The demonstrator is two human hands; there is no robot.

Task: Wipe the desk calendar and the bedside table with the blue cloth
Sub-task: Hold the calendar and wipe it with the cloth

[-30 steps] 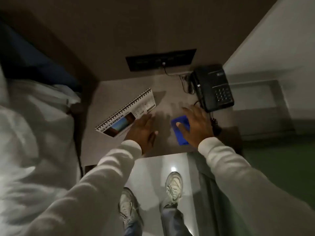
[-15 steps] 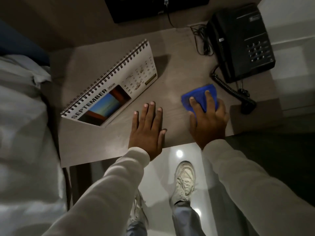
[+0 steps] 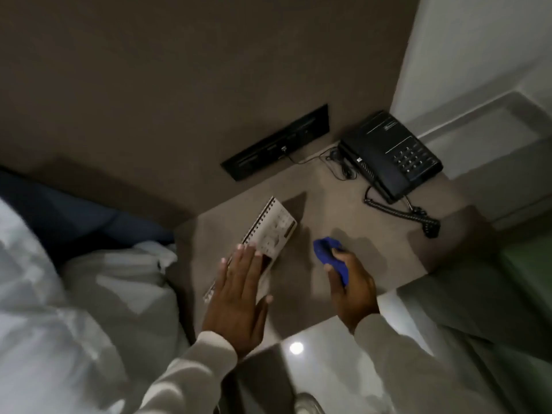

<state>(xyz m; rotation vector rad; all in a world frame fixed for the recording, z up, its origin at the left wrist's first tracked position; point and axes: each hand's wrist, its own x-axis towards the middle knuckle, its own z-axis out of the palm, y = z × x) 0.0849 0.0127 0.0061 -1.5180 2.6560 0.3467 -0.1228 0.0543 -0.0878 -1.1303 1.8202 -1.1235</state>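
A spiral-bound desk calendar [image 3: 273, 231] stands on the grey-brown bedside table [image 3: 337, 210], left of middle. My left hand [image 3: 239, 297] is spread flat, fingers apart, over the calendar's near end and covers its lower part. My right hand [image 3: 351, 289] holds the bunched blue cloth [image 3: 328, 255] just above the table top, to the right of the calendar and apart from it. Whether the cloth touches the table I cannot tell.
A black desk phone [image 3: 391, 153] with a coiled cord [image 3: 400, 212] sits at the table's back right. A black socket panel [image 3: 274, 141] is on the wall behind. White bedding [image 3: 74, 294] lies to the left. A glossy floor [image 3: 328, 354] is below the table's front edge.
My left hand moved from the bare table top onto the calendar. My right hand gathered the flat cloth into a bunch and lifted it. The view pulled back and tilted.
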